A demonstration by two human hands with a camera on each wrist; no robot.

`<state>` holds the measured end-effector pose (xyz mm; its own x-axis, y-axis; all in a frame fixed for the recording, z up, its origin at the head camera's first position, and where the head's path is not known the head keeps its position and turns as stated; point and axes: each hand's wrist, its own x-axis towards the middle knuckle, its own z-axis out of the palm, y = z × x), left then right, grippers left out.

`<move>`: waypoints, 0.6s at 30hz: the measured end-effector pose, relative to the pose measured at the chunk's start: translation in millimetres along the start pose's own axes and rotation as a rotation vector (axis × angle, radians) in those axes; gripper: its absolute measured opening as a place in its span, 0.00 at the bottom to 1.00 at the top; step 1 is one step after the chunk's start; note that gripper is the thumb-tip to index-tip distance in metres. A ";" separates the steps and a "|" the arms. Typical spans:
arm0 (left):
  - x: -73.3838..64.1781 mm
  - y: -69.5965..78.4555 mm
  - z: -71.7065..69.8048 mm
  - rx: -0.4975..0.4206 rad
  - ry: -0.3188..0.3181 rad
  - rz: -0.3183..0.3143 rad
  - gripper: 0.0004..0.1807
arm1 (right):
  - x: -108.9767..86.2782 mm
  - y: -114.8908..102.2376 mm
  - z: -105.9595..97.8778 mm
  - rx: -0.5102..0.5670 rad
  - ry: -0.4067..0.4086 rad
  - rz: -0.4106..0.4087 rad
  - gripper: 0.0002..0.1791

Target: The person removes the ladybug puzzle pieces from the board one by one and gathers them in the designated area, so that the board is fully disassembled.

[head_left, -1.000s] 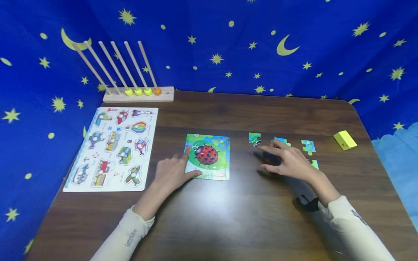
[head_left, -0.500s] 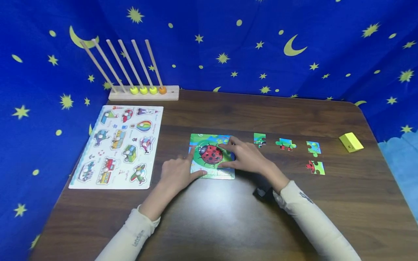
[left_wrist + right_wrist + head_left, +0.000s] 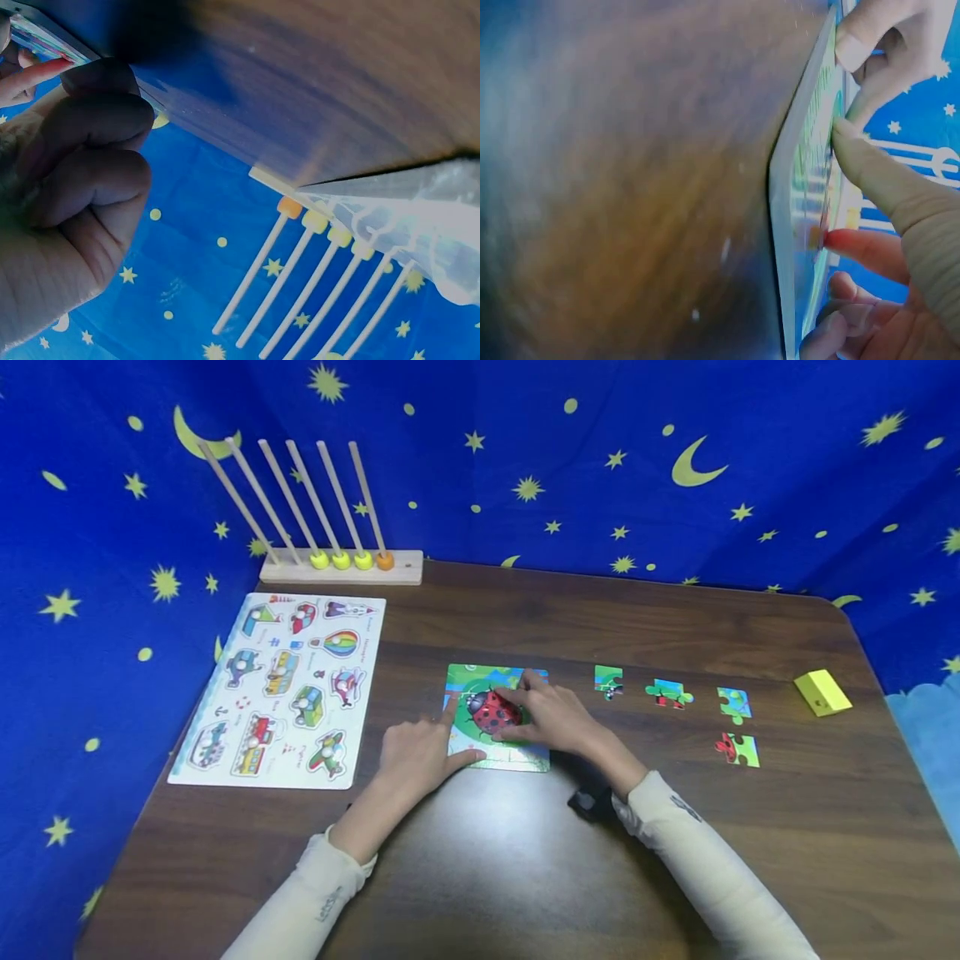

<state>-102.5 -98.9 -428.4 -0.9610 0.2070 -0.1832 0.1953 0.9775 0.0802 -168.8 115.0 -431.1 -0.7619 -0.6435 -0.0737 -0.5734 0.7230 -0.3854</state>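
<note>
The ladybug jigsaw puzzle [image 3: 498, 760] lies flat on the table in the head view. My left hand [image 3: 416, 756] steadies its left side, with the index finger near the left edge and the thumb on the lower part; the left wrist view shows the other fingers bent. My right hand [image 3: 555, 718] is over the puzzle's right half. Its thumb and index fingertip touch the ladybug picture, a small gap apart, and I cannot tell whether a piece is pinched there. In the right wrist view the thumb [image 3: 877, 169] meets the puzzle's surface.
Several loose jigsaw pieces [image 3: 669, 693] lie to the right, and a yellow block [image 3: 822, 692] sits beyond them. A vehicle peg board [image 3: 300, 693] lies on the left. Behind it stands a wooden bead rack [image 3: 341, 568] with tall rods, close to the blue starry cloth [image 3: 570, 468].
My right hand has moved left from the loose pieces onto the puzzle, then slightly further over the ladybug. My left hand stays on the puzzle. The head view has shifted a little.
</note>
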 end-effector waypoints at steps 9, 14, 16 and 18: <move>1.1 0.3 0.4 0.014 0.024 0.012 0.54 | 2.8 -5.7 2.0 0.033 0.064 -0.030 0.36; 1.3 1.9 0.0 0.052 0.011 0.014 0.55 | 2.5 -8.9 3.8 0.033 0.082 -0.004 0.36; 1.9 3.0 -1.0 0.069 0.006 0.017 0.55 | 1.8 -10.1 4.6 0.023 0.103 -0.005 0.36; 2.7 4.3 -2.3 0.087 -0.001 0.019 0.55 | 0.8 -11.2 5.7 0.003 0.133 -0.016 0.35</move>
<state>-104.8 -94.3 -426.3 -0.9568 0.2257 -0.1836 0.2299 0.9732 -0.0017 -161.2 105.0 -432.1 -0.7859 -0.6159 0.0552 -0.5851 0.7118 -0.3886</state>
